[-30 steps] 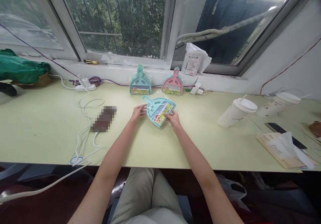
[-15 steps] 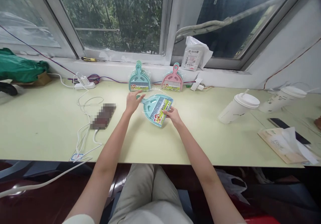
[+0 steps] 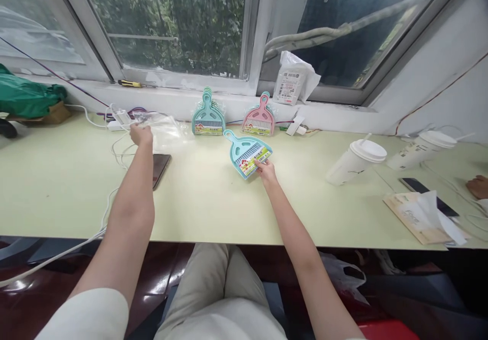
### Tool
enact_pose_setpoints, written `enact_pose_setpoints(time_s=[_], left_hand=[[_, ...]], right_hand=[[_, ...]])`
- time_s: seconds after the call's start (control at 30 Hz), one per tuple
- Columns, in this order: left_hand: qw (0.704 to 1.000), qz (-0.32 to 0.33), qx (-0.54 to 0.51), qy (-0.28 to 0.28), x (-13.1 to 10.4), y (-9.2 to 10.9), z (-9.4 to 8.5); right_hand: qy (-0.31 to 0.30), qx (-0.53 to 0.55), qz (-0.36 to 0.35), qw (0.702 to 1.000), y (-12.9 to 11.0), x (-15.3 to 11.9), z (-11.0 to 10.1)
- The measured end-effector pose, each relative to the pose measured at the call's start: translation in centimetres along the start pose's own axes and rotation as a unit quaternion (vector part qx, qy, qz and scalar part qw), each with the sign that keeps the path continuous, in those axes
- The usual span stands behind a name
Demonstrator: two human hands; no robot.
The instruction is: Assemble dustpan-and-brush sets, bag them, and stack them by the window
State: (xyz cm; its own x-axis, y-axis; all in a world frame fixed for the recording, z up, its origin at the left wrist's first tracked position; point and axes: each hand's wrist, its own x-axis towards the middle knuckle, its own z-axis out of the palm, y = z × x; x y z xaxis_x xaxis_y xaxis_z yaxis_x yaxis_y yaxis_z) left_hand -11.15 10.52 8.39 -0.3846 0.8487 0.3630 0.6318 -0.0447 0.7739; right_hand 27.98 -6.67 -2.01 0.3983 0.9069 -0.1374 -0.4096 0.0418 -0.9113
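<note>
My right hand grips the lower right edge of a light blue dustpan, its thumb on the printed label card. A small brush with grey-blue bristles sits in the pan, partly behind that card. The pan is tilted above the table, handle towards the upper left. Out to the left, my left hand is closed on a clear plastic bag that trails to the right. Against the wall stand a stack of wrapped blue dustpans and a stack with a pink dustpan in front.
A phone lies under my left forearm, near white cables and a power strip. Two white cups stand at the right, with a tissue pack and another phone. Another person's hand shows at the far right.
My left hand has moved left from the dustpan's handle, drawing the clear bag away with it. The dustpan in my right hand is now bare of plastic and slightly turned.
</note>
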Motion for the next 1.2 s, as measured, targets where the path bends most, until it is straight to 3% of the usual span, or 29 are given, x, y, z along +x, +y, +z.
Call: enact_pose_setpoints(time_s=[0.1, 0.13, 0.17, 0.2, 0.23, 0.27, 0.3, 0.37, 0.4, 0.5, 0.67, 0.8, 0.87, 0.93, 1.07, 1.2], left_hand=[[0.984, -0.065, 0.007, 0.163, -2.2, 0.6, -0.2], [0.984, -0.029, -0.007, 0.178, -3.6, 1.4, 0.4], [0.989, 0.017, -0.043, 0.138, -5.3, 2.4, 1.4], [0.993, 0.046, -0.100, 0.041, -7.2, 3.5, 2.6], [0.982, 0.055, -0.162, -0.085, -9.2, 4.4, 4.2], [0.951, 0.041, -0.215, -0.217, -11.3, 5.3, 5.9], [0.931, 0.040, -0.230, -0.280, -13.4, 5.8, 7.6], [0.900, 0.027, -0.250, -0.355, -17.0, 6.3, 10.8], [0.869, -0.004, -0.289, -0.401, -18.3, 6.2, 12.0], [0.836, -0.090, -0.372, -0.393, -19.8, 5.1, 14.0], [0.893, -0.084, -0.368, -0.246, -17.6, 2.6, 13.0], [0.929, -0.038, -0.332, -0.161, -17.8, 3.0, 11.6], [0.934, 0.000, -0.321, -0.155, -19.0, 4.2, 10.9], [0.933, 0.056, -0.306, -0.178, -20.8, 5.7, 10.1], [0.919, 0.191, -0.249, -0.238, -24.3, 8.3, 8.3], [0.920, 0.254, -0.180, -0.237, -25.0, 9.0, 6.6]], right_hand=[[0.008, 0.008, -0.002, 1.000, 0.6, 0.2, 0.1], [0.006, 0.011, -0.005, 1.000, 0.8, 0.1, 0.3], [0.003, 0.015, -0.009, 1.000, 1.0, 0.1, 0.4], [-0.001, 0.020, -0.015, 1.000, 1.1, 0.0, 0.6], [-0.005, 0.024, -0.021, 0.999, 1.2, -0.1, 0.8], [-0.013, 0.026, -0.027, 0.999, 1.3, -0.3, 0.9], [-0.022, 0.024, -0.033, 0.999, 1.4, -0.4, 1.1], [-0.044, 0.004, -0.039, 0.998, 1.4, -0.5, 1.2], [-0.054, -0.012, -0.033, 0.998, 1.4, -0.5, 1.2], [-0.053, -0.064, 0.009, 0.996, 0.9, 0.2, 0.3], [0.104, -0.026, 0.020, 0.994, -1.5, 2.7, -3.9], [0.066, -0.018, 0.003, 0.998, -3.1, 2.9, -6.2], [0.071, -0.071, -0.034, 0.994, -3.1, 1.8, -5.0], [0.079, -0.156, -0.115, 0.978, -2.7, 0.3, -2.3], [-0.004, -0.321, -0.309, 0.895, -1.7, -3.0, 3.9], [-0.020, -0.395, -0.371, 0.840, -1.6, -3.9, 6.1]])
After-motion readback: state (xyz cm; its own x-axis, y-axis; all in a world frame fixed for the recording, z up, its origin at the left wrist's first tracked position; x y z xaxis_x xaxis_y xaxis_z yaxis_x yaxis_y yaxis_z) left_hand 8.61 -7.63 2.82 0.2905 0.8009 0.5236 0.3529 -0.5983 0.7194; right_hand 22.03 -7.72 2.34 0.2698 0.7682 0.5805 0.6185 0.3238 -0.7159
